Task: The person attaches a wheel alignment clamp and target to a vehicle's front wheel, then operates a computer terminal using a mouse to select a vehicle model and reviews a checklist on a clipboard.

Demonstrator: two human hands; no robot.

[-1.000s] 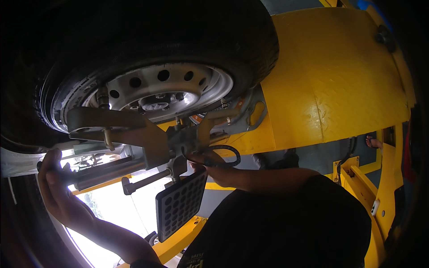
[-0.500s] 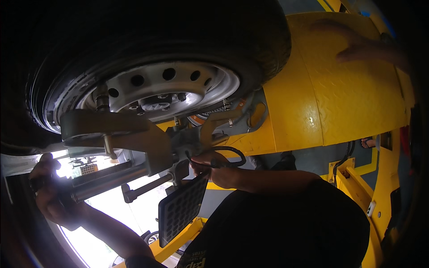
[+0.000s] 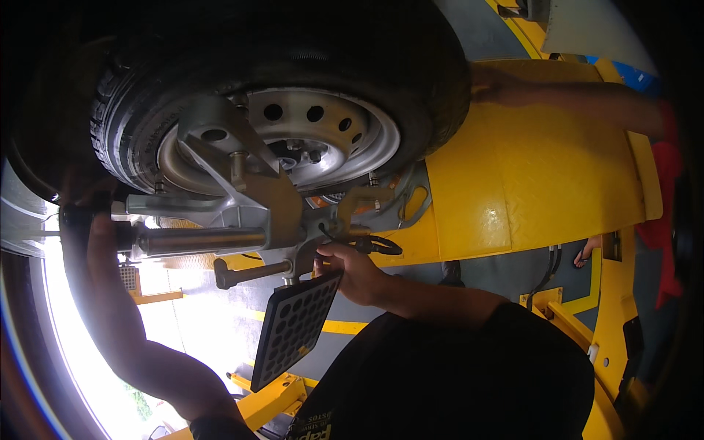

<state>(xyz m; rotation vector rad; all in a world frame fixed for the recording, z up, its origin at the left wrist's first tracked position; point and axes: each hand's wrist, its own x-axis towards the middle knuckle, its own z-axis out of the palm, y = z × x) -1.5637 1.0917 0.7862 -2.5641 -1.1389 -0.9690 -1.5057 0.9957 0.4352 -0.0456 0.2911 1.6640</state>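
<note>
In front of the car wheel (image 3: 315,158), a grey metal wheel alignment clamp (image 3: 246,194) spans the steel rim, its pronged arms close to the rim's edge. At far left my left hand (image 3: 92,227), partly in shadow, closes round the clamp's black end knob beside the shiny shaft (image 3: 202,240). My right hand (image 3: 352,270) grips the clamp's lower centre, thumb up, with a looped black cord just above it. Below hangs a dark target board (image 3: 297,326) with rows of round dots, tilted. Whether the clamp's claws touch the tyre cannot be made out.
A yellow textured ramp (image 3: 543,169) stretches to the right of the wheel. Another person's arm (image 3: 587,99) reaches across it towards the tyre. Yellow lift parts (image 3: 282,403) stand below, and a yellow post (image 3: 612,315) is on the right. Bright light glares at left.
The clamp has turned and its left end has risen, with my left hand moving up along with it. My right hand stays on the clamp. The other person's arm has come up to the tyre.
</note>
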